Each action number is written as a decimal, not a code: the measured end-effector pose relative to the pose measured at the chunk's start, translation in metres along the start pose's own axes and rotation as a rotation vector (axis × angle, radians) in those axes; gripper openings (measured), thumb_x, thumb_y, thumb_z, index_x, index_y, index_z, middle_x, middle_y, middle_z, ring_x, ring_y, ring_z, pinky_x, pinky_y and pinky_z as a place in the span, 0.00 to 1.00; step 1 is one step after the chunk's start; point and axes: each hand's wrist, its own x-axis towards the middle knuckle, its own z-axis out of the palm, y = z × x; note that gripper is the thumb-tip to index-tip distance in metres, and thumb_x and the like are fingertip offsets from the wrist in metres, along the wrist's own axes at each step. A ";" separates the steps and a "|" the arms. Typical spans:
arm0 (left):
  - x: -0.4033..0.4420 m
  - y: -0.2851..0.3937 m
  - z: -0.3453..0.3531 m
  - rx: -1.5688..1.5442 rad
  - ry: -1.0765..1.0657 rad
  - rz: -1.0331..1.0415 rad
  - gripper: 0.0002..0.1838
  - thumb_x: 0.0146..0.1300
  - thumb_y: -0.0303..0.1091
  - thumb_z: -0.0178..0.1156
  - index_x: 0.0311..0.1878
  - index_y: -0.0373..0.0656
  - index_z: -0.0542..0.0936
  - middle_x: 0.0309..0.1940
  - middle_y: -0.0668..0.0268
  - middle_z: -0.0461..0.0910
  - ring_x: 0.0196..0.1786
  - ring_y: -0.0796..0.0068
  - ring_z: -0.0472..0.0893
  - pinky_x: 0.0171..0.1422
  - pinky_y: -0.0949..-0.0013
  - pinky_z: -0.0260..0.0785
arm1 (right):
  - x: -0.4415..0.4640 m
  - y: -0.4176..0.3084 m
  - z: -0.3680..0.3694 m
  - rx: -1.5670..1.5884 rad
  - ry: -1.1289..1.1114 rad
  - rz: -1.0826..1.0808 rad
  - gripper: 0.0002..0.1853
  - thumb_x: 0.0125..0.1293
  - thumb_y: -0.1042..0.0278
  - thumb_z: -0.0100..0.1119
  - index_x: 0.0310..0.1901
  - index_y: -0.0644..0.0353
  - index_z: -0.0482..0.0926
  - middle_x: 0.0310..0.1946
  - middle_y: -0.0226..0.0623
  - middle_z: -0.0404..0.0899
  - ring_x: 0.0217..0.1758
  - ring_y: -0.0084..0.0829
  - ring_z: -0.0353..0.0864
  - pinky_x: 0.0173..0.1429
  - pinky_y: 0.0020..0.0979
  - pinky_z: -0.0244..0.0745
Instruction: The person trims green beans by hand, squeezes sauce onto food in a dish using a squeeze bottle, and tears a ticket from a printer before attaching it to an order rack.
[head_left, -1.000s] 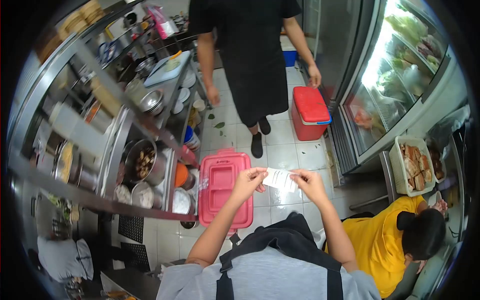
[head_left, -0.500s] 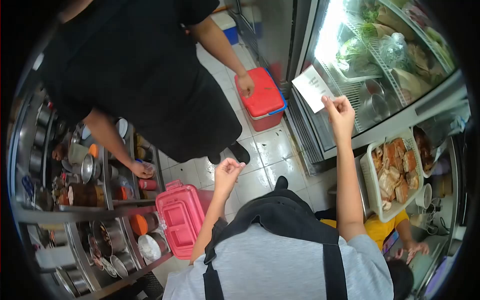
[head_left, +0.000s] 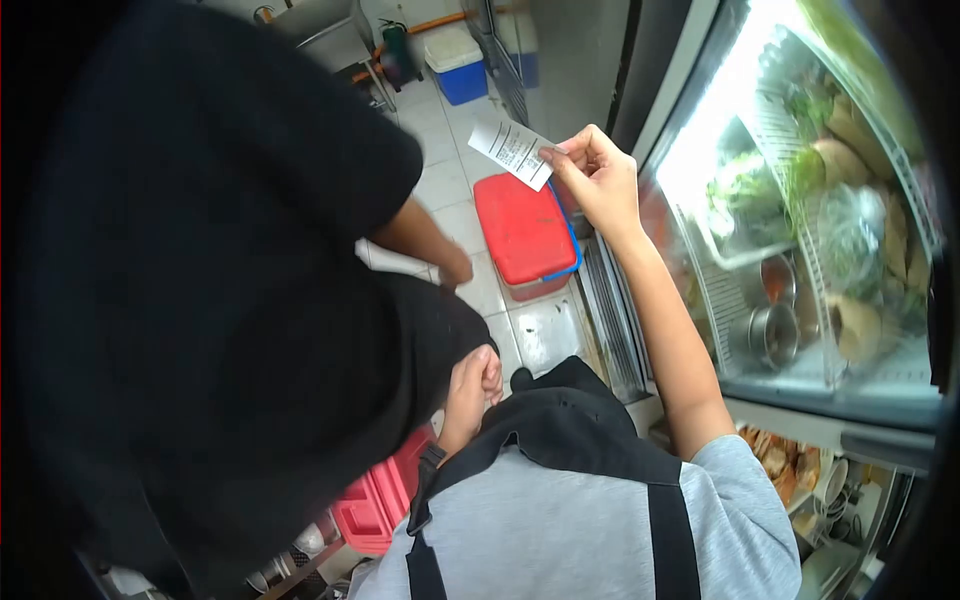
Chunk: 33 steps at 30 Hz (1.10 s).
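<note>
A small printed paper slip (head_left: pixel 508 150) is pinched by one corner between the thumb and fingers of my right hand (head_left: pixel 603 190). That arm reaches forward, and the slip shows above a red cooler box (head_left: pixel 522 230) on the floor. Close to my black apron (head_left: pixel 570 420), my left hand (head_left: pixel 474 388) is closed with its fingers curled; nothing shows in it. It is right beside the dark clothing of a co-worker (head_left: pixel 250 280), who fills much of the left side.
On the right, a lit glass-front refrigerator (head_left: pixel 770 240) holds leafy vegetables and metal containers. A pink lidded bin (head_left: pixel 372 512) stands at my lower left. Farther off are a blue-and-white cooler (head_left: pixel 458 75) and a metal sink (head_left: pixel 325 30). A basket of cooked meat (head_left: pixel 775 460) shows at right.
My right hand has moved left with the paper slip, away from the refrigerator glass. My left hand has drawn in toward my apron. The co-worker has come closer and now hides the left shelves.
</note>
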 end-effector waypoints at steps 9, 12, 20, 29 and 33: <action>0.075 0.020 -0.001 -0.050 0.171 0.108 0.10 0.71 0.31 0.42 0.43 0.38 0.71 0.20 0.72 0.63 0.24 0.84 0.64 0.31 0.77 0.61 | 0.138 0.089 0.035 0.096 0.124 -0.050 0.10 0.60 0.69 0.68 0.30 0.63 0.76 0.23 0.24 0.76 0.27 0.11 0.70 0.33 0.17 0.66; 0.099 0.026 0.006 0.027 0.242 0.180 0.12 0.73 0.34 0.42 0.44 0.37 0.72 0.20 0.72 0.63 0.25 0.84 0.64 0.32 0.78 0.61 | 0.177 0.104 0.070 0.147 0.020 -0.061 0.10 0.60 0.70 0.68 0.30 0.62 0.75 0.23 0.23 0.74 0.28 0.11 0.68 0.33 0.16 0.65; 0.080 0.059 0.002 0.080 0.993 0.371 0.19 0.76 0.41 0.38 0.45 0.36 0.75 0.21 0.73 0.64 0.25 0.84 0.63 0.33 0.77 0.59 | 0.206 0.058 0.258 0.480 -0.443 -0.130 0.11 0.61 0.70 0.67 0.30 0.60 0.73 0.23 0.22 0.73 0.27 0.11 0.67 0.30 0.16 0.61; 0.061 0.054 -0.076 -0.050 1.493 0.586 0.22 0.75 0.42 0.38 0.40 0.36 0.78 0.19 0.72 0.67 0.24 0.83 0.65 0.31 0.77 0.59 | 0.125 -0.106 0.505 0.902 -0.920 -0.263 0.10 0.61 0.69 0.67 0.29 0.62 0.74 0.22 0.24 0.76 0.25 0.11 0.68 0.30 0.17 0.65; 0.050 0.085 -0.138 -0.125 1.592 0.587 0.22 0.75 0.43 0.39 0.40 0.37 0.78 0.20 0.71 0.68 0.25 0.83 0.67 0.31 0.78 0.60 | 0.122 -0.161 0.605 1.039 -1.128 0.045 0.11 0.61 0.67 0.66 0.31 0.59 0.72 0.24 0.28 0.78 0.18 0.14 0.67 0.21 0.18 0.61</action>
